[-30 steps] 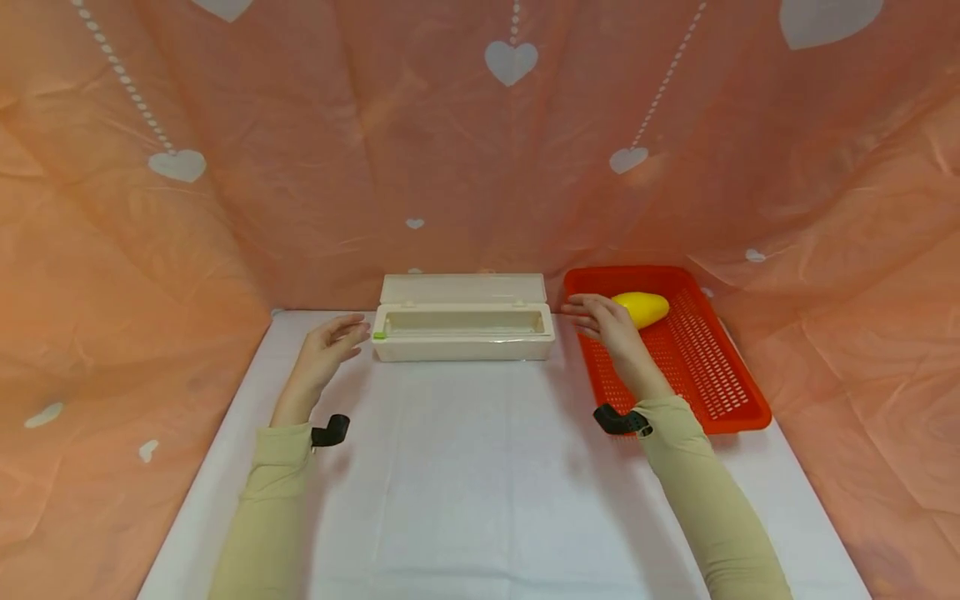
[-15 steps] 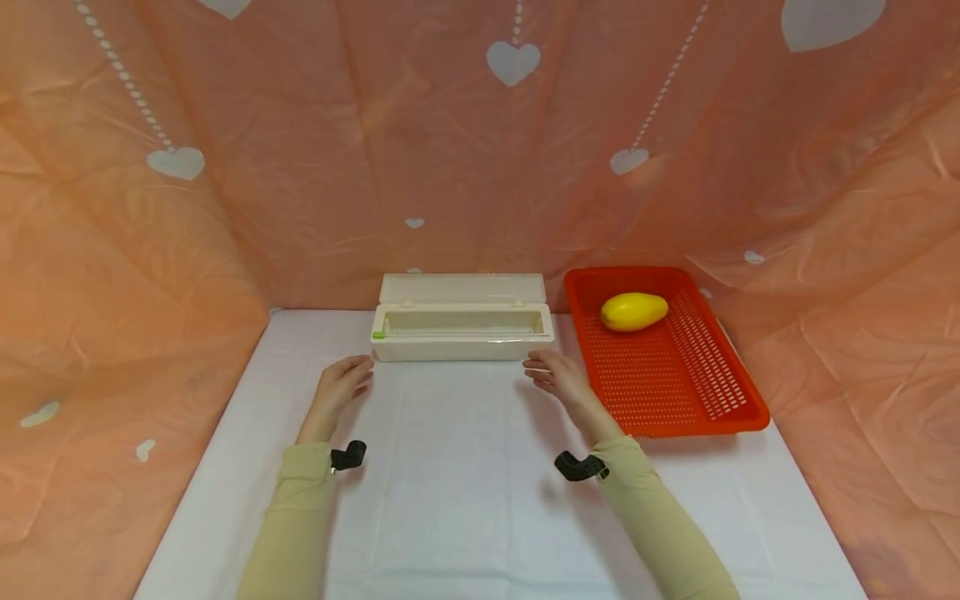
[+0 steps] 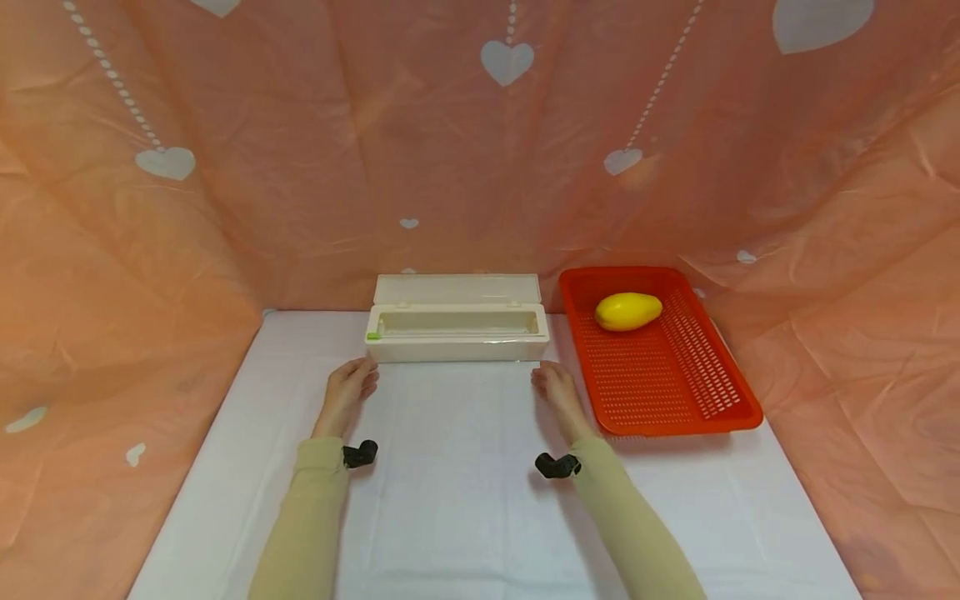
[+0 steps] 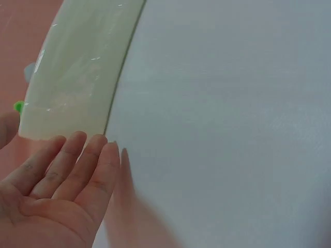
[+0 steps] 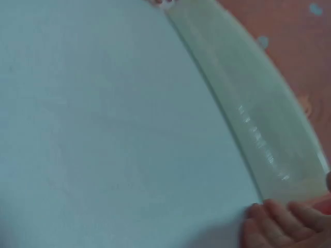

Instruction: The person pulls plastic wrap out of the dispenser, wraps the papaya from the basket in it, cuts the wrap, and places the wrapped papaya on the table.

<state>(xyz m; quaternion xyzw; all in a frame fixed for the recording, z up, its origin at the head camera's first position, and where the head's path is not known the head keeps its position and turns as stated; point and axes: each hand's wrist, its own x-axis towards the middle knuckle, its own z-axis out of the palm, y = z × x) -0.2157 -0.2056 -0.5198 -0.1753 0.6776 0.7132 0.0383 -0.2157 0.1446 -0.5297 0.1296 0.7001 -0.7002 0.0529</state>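
A long cream plastic wrap dispenser box (image 3: 457, 349) stands at the back of the table, its lid (image 3: 457, 289) raised. A green slider (image 3: 373, 336) sits at the left of its front rim, and shiny clear film shows on the front face. My left hand (image 3: 348, 387) is at the box's front left corner; in the left wrist view its fingers (image 4: 66, 165) are extended near the box end. At the front right corner is my right hand (image 3: 557, 387), its fingers (image 5: 279, 222) extended. Whether either hand touches the box I cannot tell.
A red perforated basket (image 3: 678, 425) stands to the right of the box, with a smooth yellow fruit (image 3: 628, 312) lying near its back. White cloth (image 3: 450, 492) covers the table. An orange curtain (image 3: 450, 167) with hearts hangs behind and at both sides.
Both hands have come down and nearer to me, to the box's front corners. The right hand has moved left from over the basket, uncovering the yellow fruit. Box and basket stay put.
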